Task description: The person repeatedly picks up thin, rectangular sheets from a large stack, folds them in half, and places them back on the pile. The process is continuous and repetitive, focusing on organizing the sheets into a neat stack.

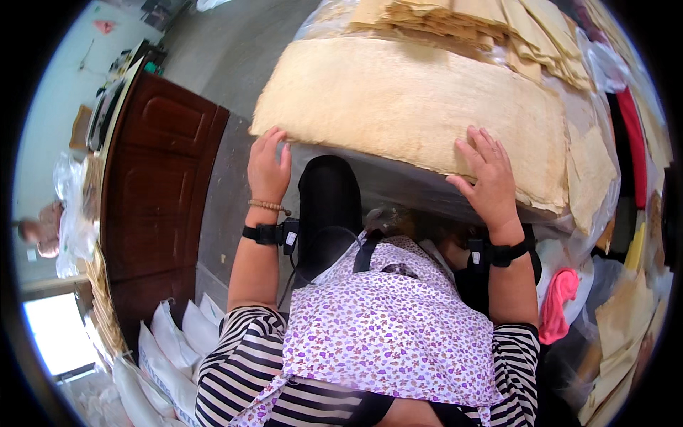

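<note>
A large, tan, rough-textured sheet [384,101] lies flat before me, its layered edge showing at the front right. At its near left corner, my left hand [268,165] touches the edge with curled fingertips; its thumb stands apart. My right hand [486,173] rests on the near edge farther right, fingers spread on top and thumb at the rim. Neither hand visibly grips anything. Behind the sheet is a pile of folded tan sheets [448,21]. A torn tan piece [589,173] lies beyond the right end.
Clear plastic film [608,187] covers the work surface and hangs over its side. To the left stands a dark red wooden cabinet [160,176], with white sacks [171,341] below. A pink cloth [557,307] lies at right, near more tan sheets [619,331]. A person [45,229] is at far left.
</note>
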Demonstrator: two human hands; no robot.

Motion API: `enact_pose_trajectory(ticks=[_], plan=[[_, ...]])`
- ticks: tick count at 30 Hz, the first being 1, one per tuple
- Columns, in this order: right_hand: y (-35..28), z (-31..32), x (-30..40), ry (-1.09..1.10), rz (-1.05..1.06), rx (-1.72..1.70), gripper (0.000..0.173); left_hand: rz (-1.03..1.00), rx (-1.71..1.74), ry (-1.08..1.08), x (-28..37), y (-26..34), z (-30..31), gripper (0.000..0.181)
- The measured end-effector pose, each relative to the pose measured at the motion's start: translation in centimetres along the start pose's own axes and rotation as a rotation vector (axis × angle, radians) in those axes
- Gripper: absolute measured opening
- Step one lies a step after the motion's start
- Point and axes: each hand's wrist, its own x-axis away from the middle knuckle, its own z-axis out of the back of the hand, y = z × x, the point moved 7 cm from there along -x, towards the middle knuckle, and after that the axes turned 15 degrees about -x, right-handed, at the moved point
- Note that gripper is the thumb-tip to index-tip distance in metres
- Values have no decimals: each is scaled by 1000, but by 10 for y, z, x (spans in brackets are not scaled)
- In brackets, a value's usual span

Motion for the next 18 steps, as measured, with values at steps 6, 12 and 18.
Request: enact_pose_trajectory(ticks=[6, 12, 18], plan=[[-14, -7, -16, -56, 26, 8, 59, -57, 42, 24, 8, -13, 6, 27], [-31, -16, -24, -46, 35, 46, 50, 80, 41, 106, 13, -31, 6, 23], [-78, -62, -57, -67, 137, -45, 46, 193, 171, 154, 15, -53, -9, 23]])
